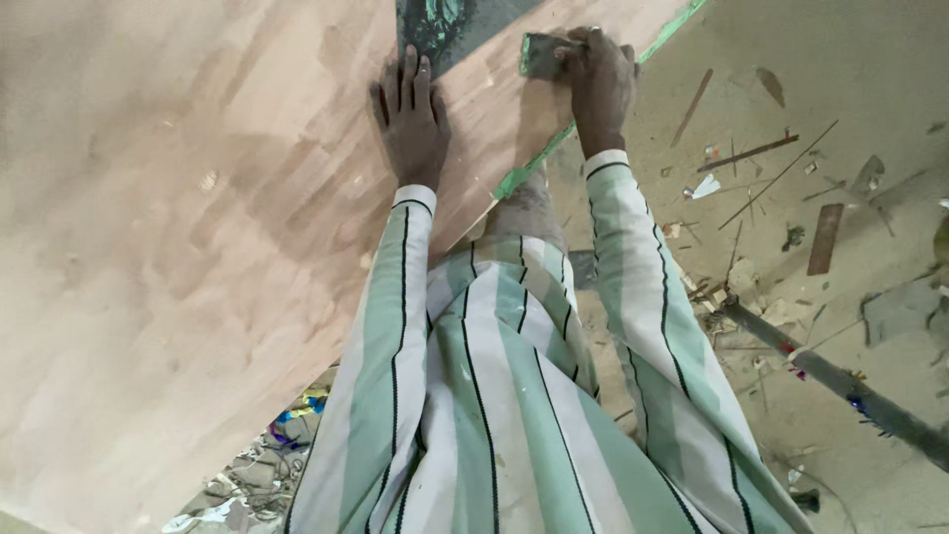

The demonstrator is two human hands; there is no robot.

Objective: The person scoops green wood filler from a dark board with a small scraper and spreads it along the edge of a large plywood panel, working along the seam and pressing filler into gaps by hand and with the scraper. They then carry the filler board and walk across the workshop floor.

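Item: large pale wooden board [198, 247], lying flat and filling the left of the view, its right edge carrying a strip of green tape [534, 163]

Left hand [410, 114]: spread flat, fingers together and pointing away, palm pressed on the board near its far end, steadying it

Right hand [598, 79]: closed around a small flat greyish-green pad [542, 54], apparently an abrasive block, held against the board's surface just beside the taped edge

Condition of the work: the board shows cloudy, uneven patches, lighter and darker, over most of its face; judged from this, rubbing down is partly done, with the pad now at the far corner. How much of the surface counts as finished cannot be told. A dark panel with green marks [445, 25] lies at the top, touching the board's far end

Surroundings: dusty floor [870, 99] to the right, strewn with wood slivers and offcuts [756, 153]; a long dark bar [840, 381] lies across it; tangled scraps [257, 475] sit below the board's near edge
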